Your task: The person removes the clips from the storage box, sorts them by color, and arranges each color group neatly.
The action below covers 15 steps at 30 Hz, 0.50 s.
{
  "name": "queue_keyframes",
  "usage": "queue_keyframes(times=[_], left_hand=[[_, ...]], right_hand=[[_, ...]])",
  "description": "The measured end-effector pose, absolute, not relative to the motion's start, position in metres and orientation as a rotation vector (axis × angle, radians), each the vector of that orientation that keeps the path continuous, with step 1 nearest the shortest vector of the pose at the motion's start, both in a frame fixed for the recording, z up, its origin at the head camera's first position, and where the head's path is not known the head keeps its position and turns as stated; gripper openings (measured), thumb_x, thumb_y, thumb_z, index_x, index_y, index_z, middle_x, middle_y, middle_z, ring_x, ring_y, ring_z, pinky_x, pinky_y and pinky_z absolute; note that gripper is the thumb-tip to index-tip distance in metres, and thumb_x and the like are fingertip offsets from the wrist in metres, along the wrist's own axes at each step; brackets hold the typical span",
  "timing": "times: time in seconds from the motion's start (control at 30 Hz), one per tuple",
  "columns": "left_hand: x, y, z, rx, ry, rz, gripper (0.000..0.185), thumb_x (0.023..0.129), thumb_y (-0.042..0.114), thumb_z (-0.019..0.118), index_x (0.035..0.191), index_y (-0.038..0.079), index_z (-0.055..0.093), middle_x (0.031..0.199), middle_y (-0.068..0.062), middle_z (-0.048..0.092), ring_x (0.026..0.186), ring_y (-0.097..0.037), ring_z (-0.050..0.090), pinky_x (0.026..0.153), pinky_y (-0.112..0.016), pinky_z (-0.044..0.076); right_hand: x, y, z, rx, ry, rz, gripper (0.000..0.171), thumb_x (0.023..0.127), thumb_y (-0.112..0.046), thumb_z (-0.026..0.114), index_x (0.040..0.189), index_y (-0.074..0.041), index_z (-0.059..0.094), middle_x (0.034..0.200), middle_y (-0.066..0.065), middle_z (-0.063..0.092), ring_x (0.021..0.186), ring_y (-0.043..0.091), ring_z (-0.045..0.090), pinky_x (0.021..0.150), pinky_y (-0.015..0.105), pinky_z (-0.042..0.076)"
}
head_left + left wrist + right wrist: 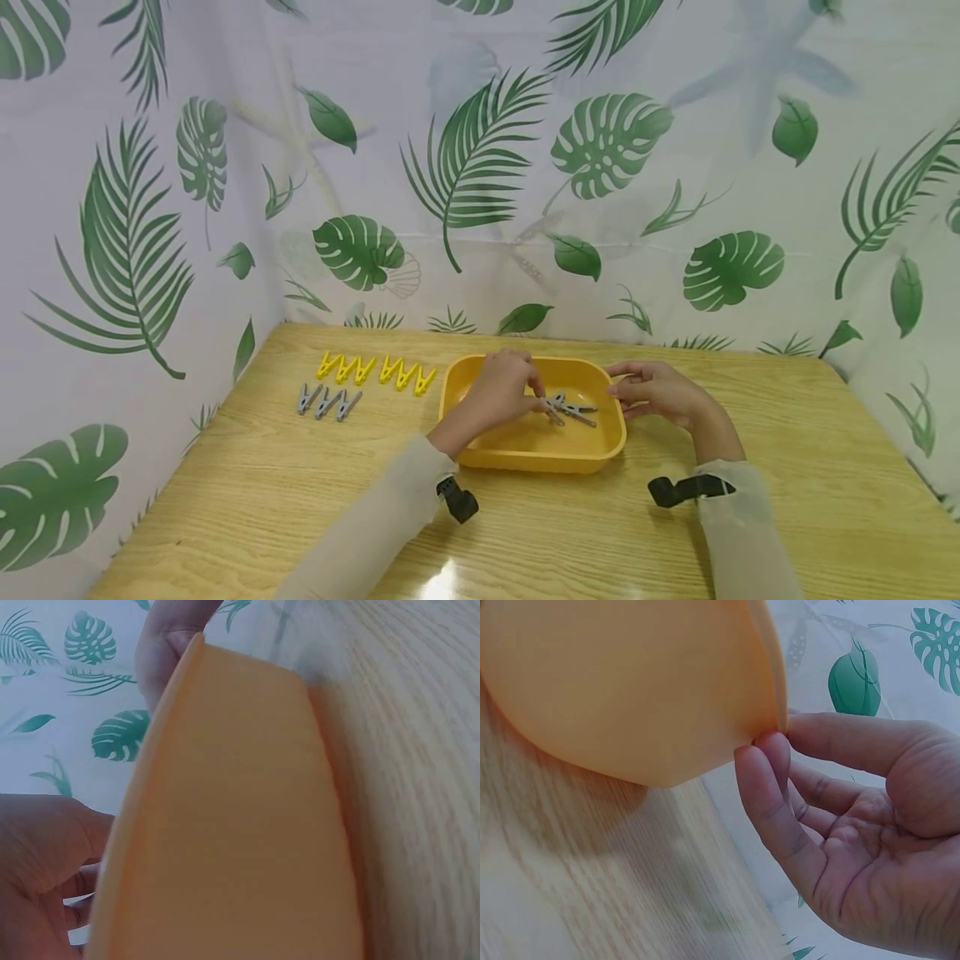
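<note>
Pinching a grey plastic clothespin [555, 413] inside the yellow rectangular plastic tray [540, 461], the left hand [506, 385] works beside crossed grey clothespins [581, 415]; the right hand [663, 393] grips the tray's right rim. Lifting could drag a crossed neighbour along. Count: one tray; left on the bench [262, 500], six yellow clothespins [402, 377], three grey ones [344, 407]; tray contents uncountable.

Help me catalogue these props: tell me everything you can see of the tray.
The tray is orange-yellow, roughly rectangular with rounded corners, smooth plain walls and a narrow rim; it looks like plastic. It sits open side up on the wood-grain table, gray clips inside. The right hand holds its right-end rim; the left hand reaches in from above, hiding part of the interior.
</note>
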<state>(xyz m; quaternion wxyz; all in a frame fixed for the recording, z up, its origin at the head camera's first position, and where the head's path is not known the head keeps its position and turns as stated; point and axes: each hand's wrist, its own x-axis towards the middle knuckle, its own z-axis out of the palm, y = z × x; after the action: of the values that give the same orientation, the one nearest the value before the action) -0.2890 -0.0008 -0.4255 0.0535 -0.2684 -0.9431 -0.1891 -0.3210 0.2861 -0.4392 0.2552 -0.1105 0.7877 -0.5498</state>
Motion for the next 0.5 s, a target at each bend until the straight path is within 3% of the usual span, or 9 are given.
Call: queue_keyframes(times=[0.5], left_hand=[[-0.292, -0.081, -0.392, -0.631, -2.751, -0.852, 0.012, 0.086, 0.024, 0.081, 0.085, 0.013, 0.075, 0.106, -0.004, 0.067, 0.108, -0.026, 0.057, 0.098, -0.045, 0.048]], right_hand=[[-0.321, 0.286, -0.439, -0.301, 2.138, -1.488, 0.061, 0.101, -0.017, 0.063, 0.149, 0.01, 0.037, 0.092, -0.002, 0.071, 0.084, 0.013, 0.064, 0.082, 0.033, 0.061]])
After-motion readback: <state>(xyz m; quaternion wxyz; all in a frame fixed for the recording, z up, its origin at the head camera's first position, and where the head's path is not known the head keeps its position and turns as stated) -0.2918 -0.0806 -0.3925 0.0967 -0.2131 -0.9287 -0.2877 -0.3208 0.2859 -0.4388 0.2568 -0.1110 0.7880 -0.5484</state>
